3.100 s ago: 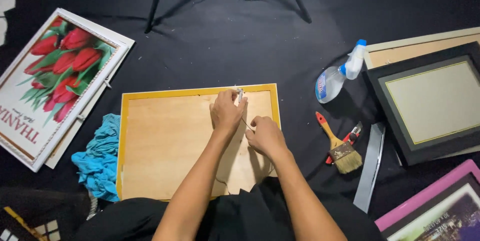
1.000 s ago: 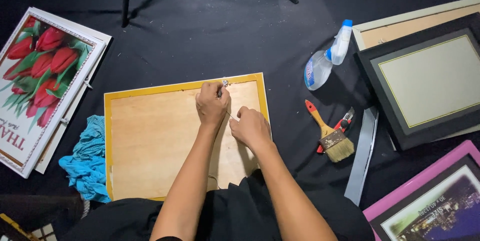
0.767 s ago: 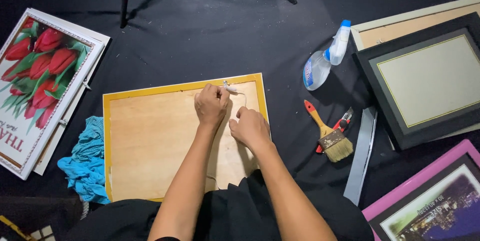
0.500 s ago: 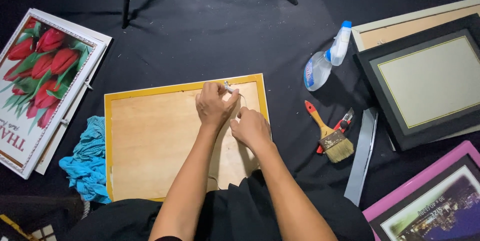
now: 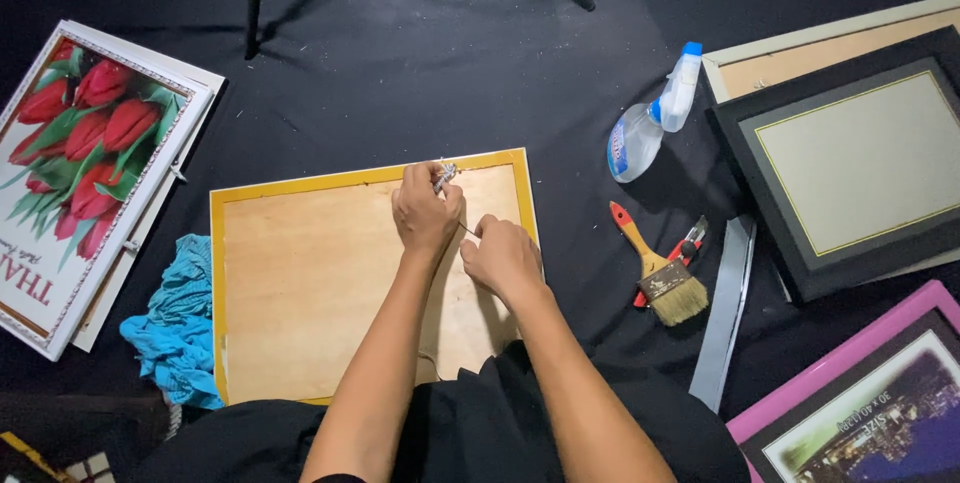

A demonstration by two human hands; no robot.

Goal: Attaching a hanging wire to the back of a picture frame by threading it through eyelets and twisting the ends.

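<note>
You are working in what is looking like a picture-framing workshop. A black cloth (image 5: 420, 53) is covering the whole work surface, and frames are lying all over it: a yellow-edged frame (image 5: 300, 188) lying back up in the middle, a tulip print (image 5: 85, 158) in a white frame sitting at the left, a black frame (image 5: 850, 168) lying on a pale frame (image 5: 800, 48) at the right, and a pink frame (image 5: 880, 338) showing at the near right. Framing tools are lying between them: a spray bottle (image 5: 650, 123), a paintbrush (image 5: 660, 268), a red cutter (image 5: 680, 253) and a blue rag (image 5: 175, 328).
</note>
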